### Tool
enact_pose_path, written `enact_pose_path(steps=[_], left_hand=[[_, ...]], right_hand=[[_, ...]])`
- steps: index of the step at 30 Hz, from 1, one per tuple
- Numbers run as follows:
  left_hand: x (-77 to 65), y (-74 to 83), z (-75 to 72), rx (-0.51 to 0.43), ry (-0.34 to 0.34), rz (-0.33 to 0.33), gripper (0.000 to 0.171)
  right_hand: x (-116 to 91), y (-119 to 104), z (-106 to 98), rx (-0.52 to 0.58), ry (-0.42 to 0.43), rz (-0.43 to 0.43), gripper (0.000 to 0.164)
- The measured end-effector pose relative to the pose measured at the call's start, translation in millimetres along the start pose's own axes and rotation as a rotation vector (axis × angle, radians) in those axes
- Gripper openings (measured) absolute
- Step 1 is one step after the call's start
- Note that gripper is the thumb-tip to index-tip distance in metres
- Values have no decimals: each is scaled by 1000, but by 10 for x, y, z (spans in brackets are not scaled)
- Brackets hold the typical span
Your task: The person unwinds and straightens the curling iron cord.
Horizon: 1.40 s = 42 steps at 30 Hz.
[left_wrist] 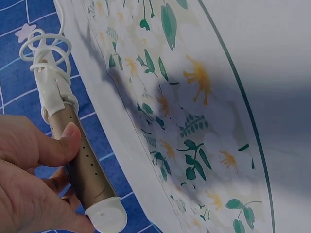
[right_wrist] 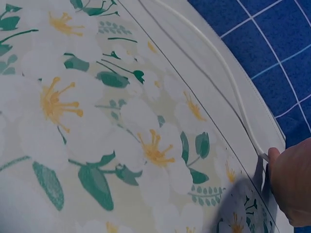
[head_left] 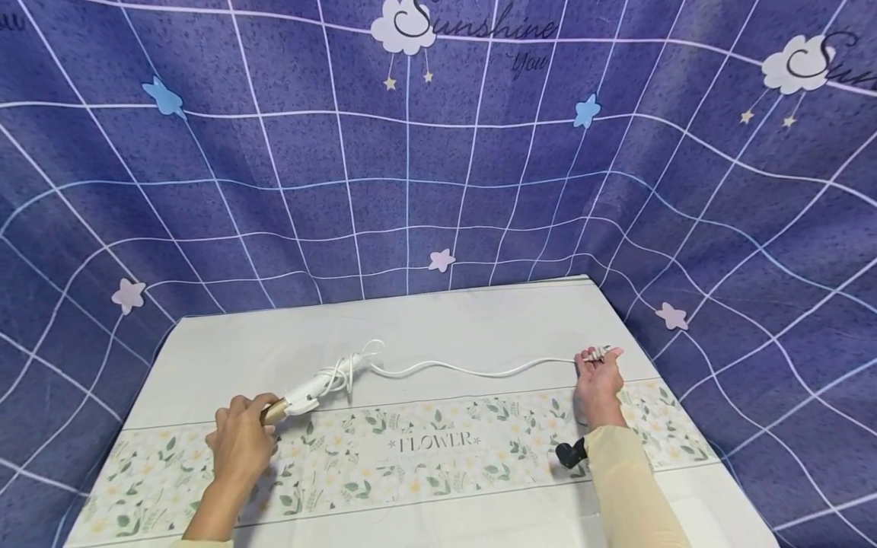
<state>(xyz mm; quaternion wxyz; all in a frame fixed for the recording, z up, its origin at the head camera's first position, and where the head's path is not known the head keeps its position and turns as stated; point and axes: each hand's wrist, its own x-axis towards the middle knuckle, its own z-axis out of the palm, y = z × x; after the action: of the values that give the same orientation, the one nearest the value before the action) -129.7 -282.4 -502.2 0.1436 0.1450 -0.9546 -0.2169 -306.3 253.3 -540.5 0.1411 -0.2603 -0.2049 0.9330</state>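
In the head view, the left grip (head_left: pixel 240 438) holds the styling iron (head_left: pixel 317 390) by its gold barrel (head_left: pixel 272 413), above the counter (head_left: pixel 479 312); the white handle (head_left: pixel 299 399), loosely wound with cord (head_left: pixel 473 372), lies just beyond that grip. The right grip (head_left: pixel 599 380) pinches the cord's far end.

In the left wrist view, thumb and fingers clasp the perforated barrel, the white cap (left_wrist: pixel 107 216) below them. It looks rigid, fairly light and smooth enough to slip; the thicker handle should hold better.

In the right wrist view, the cord bends softly into the right grip, likely pliable.
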Motion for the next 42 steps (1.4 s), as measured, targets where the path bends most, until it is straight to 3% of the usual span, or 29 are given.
enact_pose_path(steps=[4, 6, 11, 16, 27, 42], left_hand=[[-3, 2, -9, -4, 1, 7, 52], [-2, 3, -11, -3, 2, 9, 52], [-1, 12, -15, 0, 1, 2, 52], [0, 24, -18, 0, -2, -4, 52], [11, 36, -12, -4, 5, -15, 51], [6, 23, -11, -16, 19, -16, 49]], right_hand=[[-12, -8, 9, -47, 19, -29, 17], [-17, -17, 6, -133, 60, -50, 17], [-37, -31, -13, -330, 161, -88, 24], [-45, -34, -33, -417, 190, -119, 46], [4, -28, -9, -486, 144, -149, 56], [-68, -19, 30, -777, 162, -279, 59]])
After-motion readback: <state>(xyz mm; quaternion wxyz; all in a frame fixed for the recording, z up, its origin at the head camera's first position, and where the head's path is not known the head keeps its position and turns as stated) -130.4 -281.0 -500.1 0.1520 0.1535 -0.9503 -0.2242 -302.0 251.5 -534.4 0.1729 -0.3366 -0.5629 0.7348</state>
